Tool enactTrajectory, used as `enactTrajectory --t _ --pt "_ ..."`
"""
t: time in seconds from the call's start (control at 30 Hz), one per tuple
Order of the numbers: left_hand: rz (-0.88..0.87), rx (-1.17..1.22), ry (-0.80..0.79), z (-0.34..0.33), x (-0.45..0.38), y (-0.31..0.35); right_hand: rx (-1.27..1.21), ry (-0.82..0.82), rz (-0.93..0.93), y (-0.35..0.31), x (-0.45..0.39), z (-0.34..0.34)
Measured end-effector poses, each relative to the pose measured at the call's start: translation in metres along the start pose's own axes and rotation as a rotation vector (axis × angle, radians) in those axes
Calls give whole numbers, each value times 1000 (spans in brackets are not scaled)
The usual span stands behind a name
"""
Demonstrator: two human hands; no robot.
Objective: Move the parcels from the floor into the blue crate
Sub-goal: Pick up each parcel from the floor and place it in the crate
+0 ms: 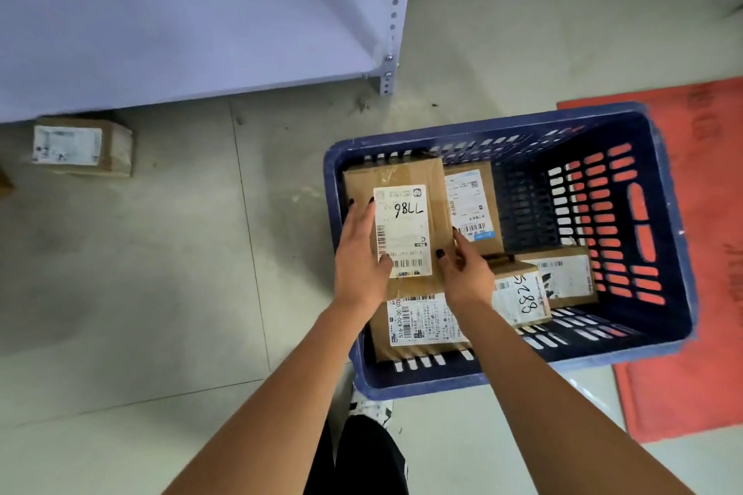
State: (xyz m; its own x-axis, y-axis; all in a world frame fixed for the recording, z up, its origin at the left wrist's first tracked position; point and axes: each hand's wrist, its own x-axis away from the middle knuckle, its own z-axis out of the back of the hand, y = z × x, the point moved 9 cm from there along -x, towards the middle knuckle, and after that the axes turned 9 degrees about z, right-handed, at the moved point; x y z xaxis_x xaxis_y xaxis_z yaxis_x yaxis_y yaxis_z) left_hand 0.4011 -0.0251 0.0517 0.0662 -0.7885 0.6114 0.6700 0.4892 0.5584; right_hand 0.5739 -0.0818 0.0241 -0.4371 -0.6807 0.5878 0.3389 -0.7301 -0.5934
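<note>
A cardboard parcel (406,189) with a white label marked "98LL" is inside the blue crate (659,253), at its left side. My left hand (360,257) grips its left edge, thumb on the label. My right hand (466,273) holds its lower right corner. Under and beside it lie several other labelled parcels: one at the back (472,209), one at the front left (422,323), one marked "5289" (520,297) and one to the right (563,273). Another parcel (82,147) sits on the floor at the left, by the shelf.
A white metal shelf (193,20) with a perforated post (396,4) stands at the upper left. A red mat (691,394) lies under and right of the crate. My leg and shoe (372,410) are just in front of the crate. The floor is grey tile.
</note>
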Motion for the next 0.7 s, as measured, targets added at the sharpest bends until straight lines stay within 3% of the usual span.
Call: enactTrajectory --t 0.3,0.5,0.7 --pt "226 603 -55 57 12 -13 96 -81 176 -72 16 10" --pt "265 462 -60 143 14 -56 112 -268 235 -137 59 -38" --pt "353 424 0 251 17 -163 137 -511 270 -186 126 -161"
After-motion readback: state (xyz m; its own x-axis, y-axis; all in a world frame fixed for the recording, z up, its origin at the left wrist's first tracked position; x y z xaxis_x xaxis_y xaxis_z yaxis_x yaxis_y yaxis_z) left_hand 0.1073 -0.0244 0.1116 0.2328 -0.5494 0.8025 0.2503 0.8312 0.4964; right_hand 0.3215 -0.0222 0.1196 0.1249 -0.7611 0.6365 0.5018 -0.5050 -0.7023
